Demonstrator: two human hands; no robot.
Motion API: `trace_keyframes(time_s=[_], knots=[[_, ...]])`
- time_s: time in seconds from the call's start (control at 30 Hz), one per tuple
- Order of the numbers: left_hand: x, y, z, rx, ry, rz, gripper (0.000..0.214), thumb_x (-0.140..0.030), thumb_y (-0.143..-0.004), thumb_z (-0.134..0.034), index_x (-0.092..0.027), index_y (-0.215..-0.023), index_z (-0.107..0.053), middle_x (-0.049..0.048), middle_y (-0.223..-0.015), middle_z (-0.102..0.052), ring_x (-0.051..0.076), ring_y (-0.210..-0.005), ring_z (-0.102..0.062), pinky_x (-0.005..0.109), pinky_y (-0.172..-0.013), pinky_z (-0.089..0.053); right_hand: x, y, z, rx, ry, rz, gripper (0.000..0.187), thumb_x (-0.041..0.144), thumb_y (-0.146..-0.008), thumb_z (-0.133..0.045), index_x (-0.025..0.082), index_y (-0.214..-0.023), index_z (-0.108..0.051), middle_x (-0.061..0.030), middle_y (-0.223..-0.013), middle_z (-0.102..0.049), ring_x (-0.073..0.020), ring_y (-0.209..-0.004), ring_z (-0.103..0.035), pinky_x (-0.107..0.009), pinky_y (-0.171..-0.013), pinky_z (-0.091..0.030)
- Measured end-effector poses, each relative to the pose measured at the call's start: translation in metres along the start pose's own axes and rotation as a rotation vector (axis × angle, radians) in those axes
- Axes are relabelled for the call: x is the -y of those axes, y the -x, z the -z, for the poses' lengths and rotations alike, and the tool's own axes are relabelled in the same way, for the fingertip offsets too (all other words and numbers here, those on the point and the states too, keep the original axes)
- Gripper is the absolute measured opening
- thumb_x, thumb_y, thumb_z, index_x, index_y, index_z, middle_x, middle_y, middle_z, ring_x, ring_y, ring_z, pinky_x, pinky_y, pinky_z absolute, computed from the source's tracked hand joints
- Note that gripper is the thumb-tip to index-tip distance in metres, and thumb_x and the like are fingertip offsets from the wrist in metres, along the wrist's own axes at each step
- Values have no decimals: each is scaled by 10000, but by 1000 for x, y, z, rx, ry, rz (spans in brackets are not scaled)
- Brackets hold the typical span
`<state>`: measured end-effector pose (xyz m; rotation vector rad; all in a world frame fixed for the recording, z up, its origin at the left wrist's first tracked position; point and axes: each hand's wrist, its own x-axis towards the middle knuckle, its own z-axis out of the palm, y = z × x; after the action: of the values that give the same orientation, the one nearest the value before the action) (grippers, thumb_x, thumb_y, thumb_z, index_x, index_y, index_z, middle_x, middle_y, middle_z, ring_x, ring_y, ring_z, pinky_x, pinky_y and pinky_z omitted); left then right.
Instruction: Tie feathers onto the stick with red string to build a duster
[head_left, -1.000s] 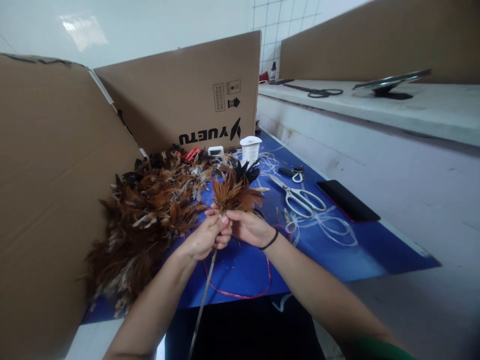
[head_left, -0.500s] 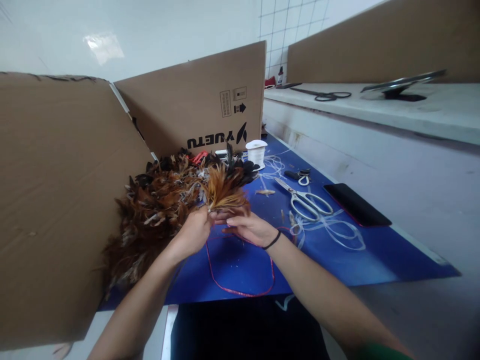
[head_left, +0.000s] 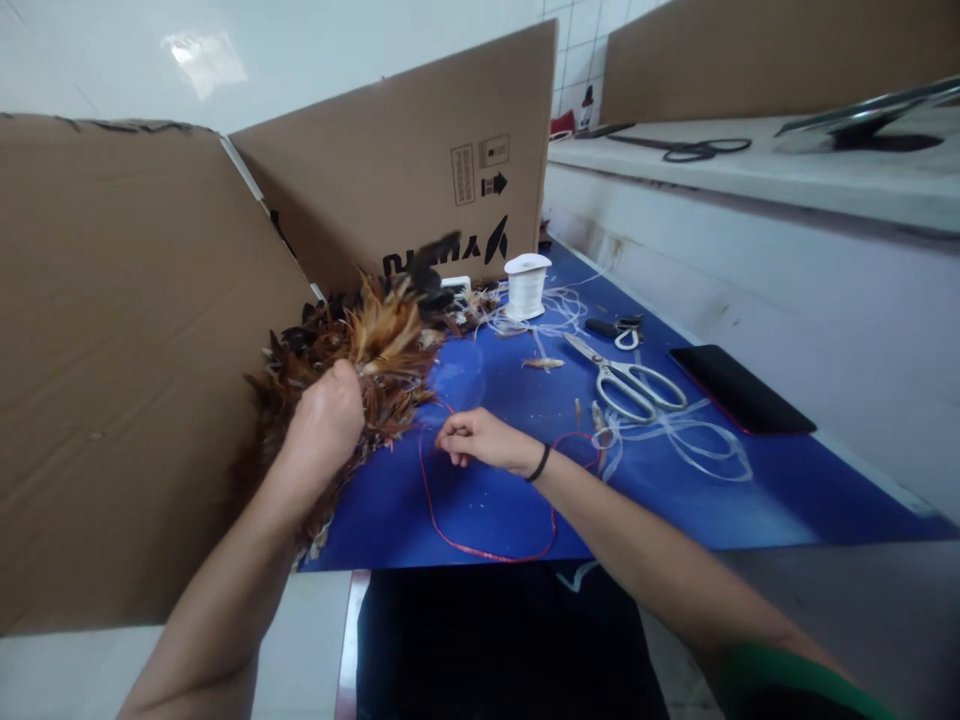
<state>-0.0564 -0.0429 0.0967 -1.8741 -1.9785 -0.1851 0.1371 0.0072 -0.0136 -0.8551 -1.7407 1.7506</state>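
Centrally, the work occupies a blue, smooth-surfaced tabletop (head_left: 487, 505). The left hand (head_left: 326, 415), left of the frame's centre, is closed in a fist about the base of a fan-shaped bunch of brown, golden and black feathers (head_left: 386, 325); its back faces the viewer, so the exact placing of the fingertips is hidden. The bunch spreads upward from the fist, its blurred dark tips overlapping the lettering on a brown cardboard panel (head_left: 375, 170) at upper centre. Behind and below it lies a loose heap of brown and black feathers (head_left: 397, 400), bordered at the left of the frame by a second, plain brown cardboard panel (head_left: 127, 350).

The right hand (head_left: 484, 437), at the centre, wears a thin black wristband (head_left: 540, 462). Its fingers are curled, the tips drawn together beside a thin red cord (head_left: 495, 558) that loops across the tabletop toward the lower centre; whether they pinch the cord cannot be told.

Right of centre lie silver metal scissors (head_left: 606, 372), with looped strips of translucent ribbon (head_left: 724, 477) beside the handles. Above the right hand stands a white, flanged spool (head_left: 526, 288). Farther right rests a flat black phone with a red edge (head_left: 742, 388).
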Motion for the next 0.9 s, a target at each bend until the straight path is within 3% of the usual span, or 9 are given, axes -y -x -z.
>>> trace_keyframes(time_s=[0.17, 0.3, 0.53, 0.77, 0.9], knots=[[25, -5, 22, -86, 11, 71, 240, -261, -884, -326, -118, -894, -518, 155, -733, -626, 265, -682, -633, 334, -608, -450, 18, -10, -17, 112, 459, 152, 155, 91, -719, -560, 130, -821, -670, -26, -718, -674, -107, -658, -610, -217, -640, -456], [31, -4, 28, -75, 17, 38, 254, -277, -890, -325, -121, -900, -526, 163, -772, -645, 261, -721, -642, 331, -629, -455, 24, -25, -36, 119, 767, 279, 209, 82, -721, -548, 154, -847, -697, -52, -846, -710, -149, -794, -639, -231, -712, -434], [31, -4, 22, -26, 18, -1, 266, -248, -881, -323, -98, -883, -543, 164, -749, -646, 257, -702, -646, 338, -629, -464, 16, -44, -83, 245, 951, 477, 266, 64, -771, -490, 173, -912, -688, -58, -965, -683, -157, -896, -609, -233, -686, -407], [31, -3, 16, -51, 106, 3, 282, -271, -884, -331, -91, -908, -546, 154, -769, -648, 243, -741, -645, 341, -681, -476, 4, -48, -132, 313, 1242, 989, 269, 192, -933, -371, 214, -1026, -622, -56, -1062, -591, -169, -881, -523, -284, -652, -375], [31, -2, 13, -56, 154, 9, 296, -289, -890, -335, -89, -920, -551, 161, -780, -651, 244, -756, -645, 341, -695, -477, -11, -61, -151, 302, 1337, 1100, 319, 231, -952, -319, 183, -943, -634, -74, -1035, -583, -200, -895, -501, -350, -719, -377]])
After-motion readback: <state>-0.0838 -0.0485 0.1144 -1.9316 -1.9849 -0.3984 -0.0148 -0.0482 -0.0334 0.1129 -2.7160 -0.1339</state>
